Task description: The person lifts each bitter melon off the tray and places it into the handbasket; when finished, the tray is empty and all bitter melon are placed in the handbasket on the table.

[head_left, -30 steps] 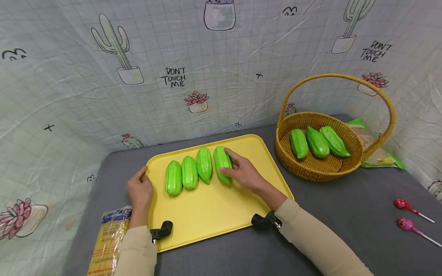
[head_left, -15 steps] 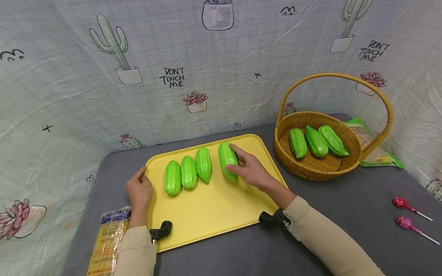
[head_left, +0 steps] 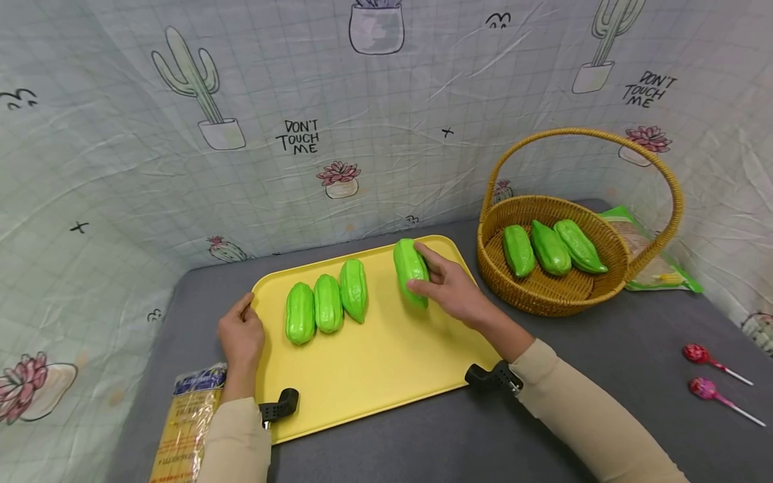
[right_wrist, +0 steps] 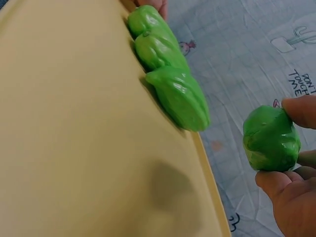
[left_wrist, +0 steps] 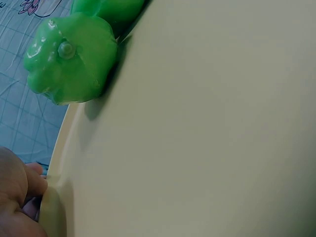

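My right hand (head_left: 451, 293) grips a green gourd (head_left: 410, 272), its long axis running toward the tray's (head_left: 362, 376) far edge; my left hand (head_left: 240, 335) holds the tray's left edge.

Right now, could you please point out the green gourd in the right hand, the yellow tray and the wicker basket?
green gourd (head_left: 410, 265): head view, on its upper side above the fingers.
yellow tray (head_left: 374, 362): head view, on its bare floor.
wicker basket (head_left: 561, 305): head view, on its near outer wall.
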`<state>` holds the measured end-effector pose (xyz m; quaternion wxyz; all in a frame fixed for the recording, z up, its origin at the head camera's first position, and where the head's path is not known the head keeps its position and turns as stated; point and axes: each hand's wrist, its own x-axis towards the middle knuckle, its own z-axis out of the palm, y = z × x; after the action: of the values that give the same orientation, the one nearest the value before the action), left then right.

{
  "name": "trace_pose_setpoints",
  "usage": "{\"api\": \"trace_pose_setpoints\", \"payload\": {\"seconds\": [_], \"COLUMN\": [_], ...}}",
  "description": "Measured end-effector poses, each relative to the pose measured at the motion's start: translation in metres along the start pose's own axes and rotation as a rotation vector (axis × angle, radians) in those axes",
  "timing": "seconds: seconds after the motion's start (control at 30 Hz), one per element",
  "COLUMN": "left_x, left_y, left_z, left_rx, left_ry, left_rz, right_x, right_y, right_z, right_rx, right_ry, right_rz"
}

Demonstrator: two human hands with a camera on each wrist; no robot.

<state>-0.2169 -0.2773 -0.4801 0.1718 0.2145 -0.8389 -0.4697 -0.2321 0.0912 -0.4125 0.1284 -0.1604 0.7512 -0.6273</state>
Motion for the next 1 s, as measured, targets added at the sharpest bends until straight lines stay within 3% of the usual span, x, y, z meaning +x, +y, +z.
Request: {"api": "trace_pose_setpoints", "payload": {"seconds": [0.57, 1.0], "left_x": [0.001, 0.001], "left_y": [-0.004, -0.001], "left_z": [0.000, -0.001], "left_rx": [0.012, 0.002], "left_ry": [0.024, 0.001], "left_rz": [0.006, -0.001], "right_x": [-0.009, -0.023], "right_y": [-0.001, 0.000], "right_z": [-0.046, -0.087], "right_rx": [-0.007, -0.075], "right_ry": [0.056, 0.126], "right_rz": [0.019, 0.046]}}
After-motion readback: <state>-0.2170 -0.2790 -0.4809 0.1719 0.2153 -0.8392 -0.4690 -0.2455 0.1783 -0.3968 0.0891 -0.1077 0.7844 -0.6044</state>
